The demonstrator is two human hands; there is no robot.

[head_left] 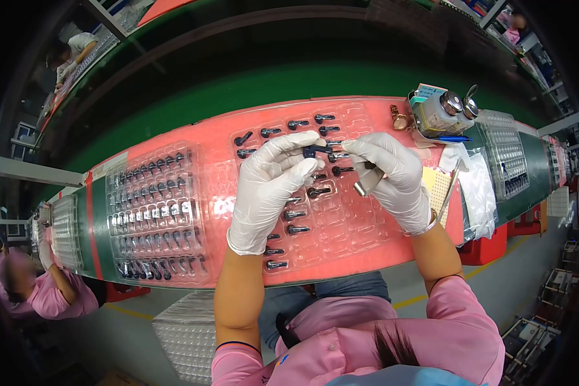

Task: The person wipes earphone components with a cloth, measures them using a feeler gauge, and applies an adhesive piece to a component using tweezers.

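Note:
A dark earbud (312, 151) with a stem is pinched between the thumb and fingers of my gloved left hand (276, 177). My gloved right hand (387, 168) is closed around a shiny metal tool (361, 187) that looks like tweezers, its bent end sticking out below the palm. The right fingertips meet the earbud's stem end, and whether they touch it I cannot tell. Under both hands lies a clear plastic tray (360, 241) with several dark earbuds (298, 229) in its pockets; the hands hide part of it.
A second clear tray (154, 209) full of earbuds sits left. Back right, a holder carries pump bottles (441, 112) and a blue pen (455, 138). Beside it are a dotted yellow sheet (435, 183) and plastic bags (479, 193). A co-worker (61, 286) sits far left.

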